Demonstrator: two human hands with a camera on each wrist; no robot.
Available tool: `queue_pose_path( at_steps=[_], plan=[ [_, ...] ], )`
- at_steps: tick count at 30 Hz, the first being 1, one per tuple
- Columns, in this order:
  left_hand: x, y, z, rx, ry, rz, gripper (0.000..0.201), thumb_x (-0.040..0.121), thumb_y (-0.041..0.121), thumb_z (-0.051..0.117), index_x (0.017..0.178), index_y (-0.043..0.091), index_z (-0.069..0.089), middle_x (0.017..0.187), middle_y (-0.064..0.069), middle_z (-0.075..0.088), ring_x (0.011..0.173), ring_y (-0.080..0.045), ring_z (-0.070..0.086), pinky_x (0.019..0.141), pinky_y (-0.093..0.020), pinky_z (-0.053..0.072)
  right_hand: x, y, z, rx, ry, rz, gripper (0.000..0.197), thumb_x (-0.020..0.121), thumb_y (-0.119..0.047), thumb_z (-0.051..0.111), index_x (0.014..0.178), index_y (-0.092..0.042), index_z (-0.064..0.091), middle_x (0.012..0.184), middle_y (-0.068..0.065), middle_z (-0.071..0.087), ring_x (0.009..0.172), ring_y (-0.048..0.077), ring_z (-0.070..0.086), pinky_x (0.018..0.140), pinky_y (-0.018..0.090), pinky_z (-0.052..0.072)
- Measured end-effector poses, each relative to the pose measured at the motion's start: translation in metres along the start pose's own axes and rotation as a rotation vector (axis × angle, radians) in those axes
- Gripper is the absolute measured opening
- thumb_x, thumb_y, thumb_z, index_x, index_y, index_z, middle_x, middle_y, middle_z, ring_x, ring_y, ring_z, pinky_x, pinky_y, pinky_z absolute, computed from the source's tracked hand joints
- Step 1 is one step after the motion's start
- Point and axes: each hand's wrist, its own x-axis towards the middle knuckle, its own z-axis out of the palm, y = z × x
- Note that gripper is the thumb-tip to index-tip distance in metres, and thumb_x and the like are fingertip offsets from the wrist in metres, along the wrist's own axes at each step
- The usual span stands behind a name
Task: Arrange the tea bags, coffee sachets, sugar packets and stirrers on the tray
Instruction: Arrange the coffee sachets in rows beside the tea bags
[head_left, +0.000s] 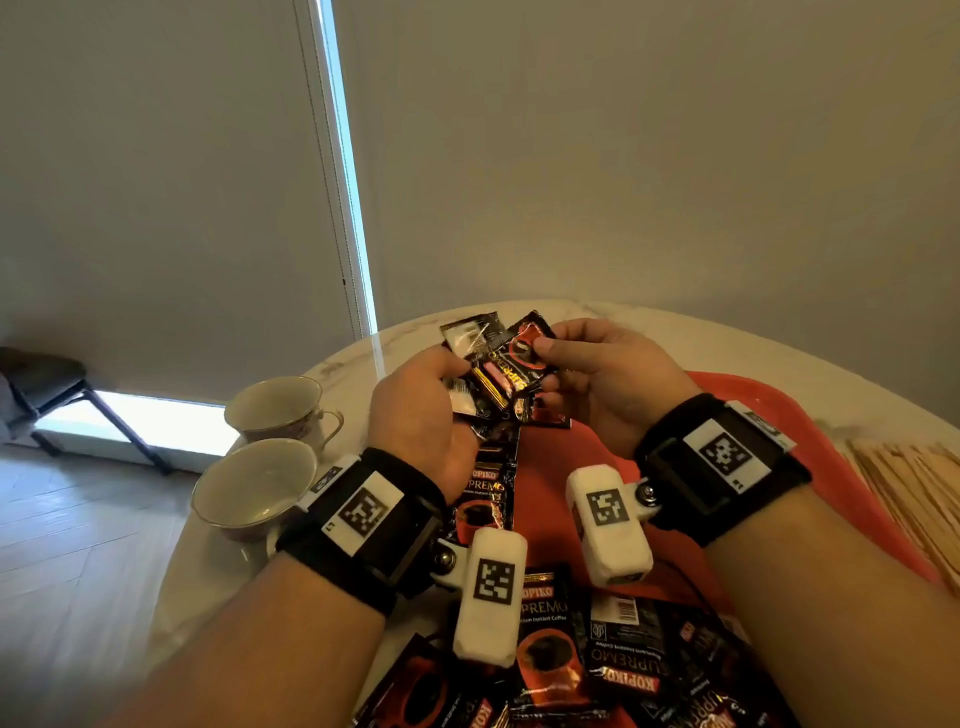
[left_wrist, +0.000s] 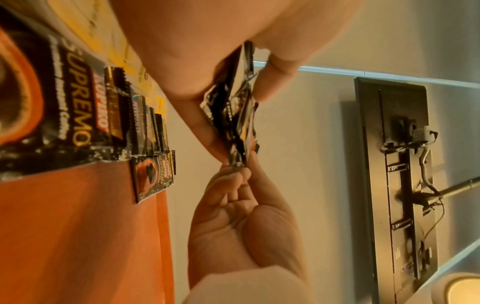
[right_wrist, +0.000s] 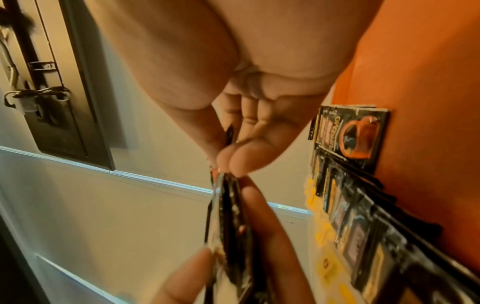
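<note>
Black-and-red foil coffee sachets (head_left: 496, 364) are fanned in a small bundle held above the red tray (head_left: 769, 405). The left hand (head_left: 415, 410) grips the bundle with fingers and thumb curled round it, and the right hand (head_left: 597, 374) pinches the corner of the front sachet between thumb and fingertips (right_wrist: 233, 158).

More sachets lie in an overlapping row on the tray (left_wrist: 122, 115) under the hands — the wrist cameras and forearms cover part of that row — and a loose heap (head_left: 639, 665) sits at the near edge.

Two empty teacups (head_left: 270, 447) stand on the table left of the tray, one behind the other. A pile of wooden stirrers (head_left: 914, 499) lies to the right of the tray; its count cannot be told.

The white marble table (head_left: 649, 327) is round-edged and stands by a plain wall — a roller blind (head_left: 166, 182) hangs to the left, with wood flooring (head_left: 78, 545) below. A dark stool (head_left: 62, 395) stands by the blind.
</note>
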Motion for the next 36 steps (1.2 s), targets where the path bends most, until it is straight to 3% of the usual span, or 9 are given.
queue_pose_path(
  at_steps=[5,8,13,18,20,25,28,33,36],
  plan=[
    [0.005,0.004,-0.002,-0.113,0.125,-0.014,0.053,0.075,0.005,0.059,0.127,-0.003,0.06,0.12,-0.03,0.07,0.1,-0.046,0.074,0.083,-0.06,0.059,-0.003,-0.005,0.007,0.128,0.02,0.006,0.036,0.092,0.012,0.059,0.118,-0.012,0.058,0.1,0.019,0.07,0.064,0.023,0.072,0.051,0.027,0.06],
    [0.001,0.005,0.001,-0.075,0.177,0.034,0.038,0.081,0.002,0.055,0.118,-0.003,0.064,0.115,-0.029,0.072,0.095,-0.048,0.075,0.089,-0.066,0.056,-0.005,-0.004,0.009,0.081,-0.016,0.034,0.038,0.09,0.012,0.058,0.12,-0.01,0.06,0.106,0.019,0.068,0.065,0.023,0.072,0.054,0.029,0.061],
    [-0.006,0.003,0.004,0.058,0.017,0.08,0.013,0.093,0.011,0.064,0.099,0.003,0.071,0.098,-0.019,0.078,0.085,-0.036,0.076,0.088,-0.055,0.058,-0.002,0.006,0.013,-0.082,0.025,0.026,0.017,0.087,0.0,0.071,0.1,-0.008,0.065,0.087,0.013,0.071,0.068,0.023,0.07,0.059,0.033,0.059],
    [-0.001,-0.004,-0.004,0.352,-0.097,0.296,0.042,0.073,0.011,0.082,0.114,0.012,0.072,0.106,-0.015,0.078,0.1,-0.036,0.076,0.093,-0.06,0.058,0.0,0.011,0.013,-0.167,-0.003,-0.003,0.014,0.084,-0.006,0.076,0.093,-0.009,0.066,0.079,0.009,0.072,0.064,0.016,0.07,0.057,0.029,0.057],
    [0.003,-0.002,-0.009,0.375,-0.083,0.322,0.043,0.071,0.007,0.082,0.113,0.012,0.072,0.105,-0.014,0.079,0.098,-0.036,0.077,0.093,-0.061,0.058,0.0,0.009,0.012,-0.203,-0.045,0.01,0.018,0.083,-0.003,0.075,0.099,-0.008,0.068,0.081,0.007,0.073,0.066,0.014,0.071,0.054,0.026,0.055],
    [0.001,-0.001,-0.009,0.431,-0.128,0.309,0.037,0.073,0.002,0.082,0.108,0.013,0.075,0.1,-0.014,0.079,0.094,-0.036,0.077,0.09,-0.06,0.06,0.002,0.002,0.009,-0.194,-0.059,-0.025,0.025,0.083,0.005,0.069,0.106,-0.005,0.069,0.088,0.012,0.073,0.074,0.024,0.071,0.069,0.039,0.061],
    [-0.001,-0.001,-0.008,0.392,-0.122,0.252,0.033,0.08,-0.01,0.076,0.109,0.008,0.073,0.097,-0.017,0.079,0.089,-0.037,0.078,0.084,-0.057,0.062,0.003,-0.001,0.008,-0.129,-0.001,-0.03,0.006,0.087,-0.01,0.074,0.092,-0.008,0.071,0.088,0.014,0.073,0.076,0.029,0.07,0.08,0.048,0.06],
    [-0.001,0.0,-0.005,0.33,-0.121,0.169,0.037,0.08,-0.01,0.074,0.115,0.002,0.071,0.103,-0.023,0.077,0.093,-0.042,0.076,0.079,-0.054,0.062,0.006,0.0,0.007,-0.035,0.087,0.068,0.032,0.09,-0.029,0.073,0.112,-0.006,0.072,0.104,0.015,0.077,0.095,0.036,0.075,0.088,0.054,0.06],
    [0.001,0.0,-0.005,0.308,-0.091,0.162,0.037,0.081,-0.01,0.074,0.116,0.001,0.07,0.102,-0.021,0.078,0.091,-0.038,0.077,0.074,-0.047,0.062,0.006,0.0,0.007,-0.019,0.096,0.064,0.032,0.096,-0.038,0.065,0.106,-0.008,0.072,0.098,0.01,0.078,0.09,0.033,0.076,0.085,0.051,0.06]
  ],
)
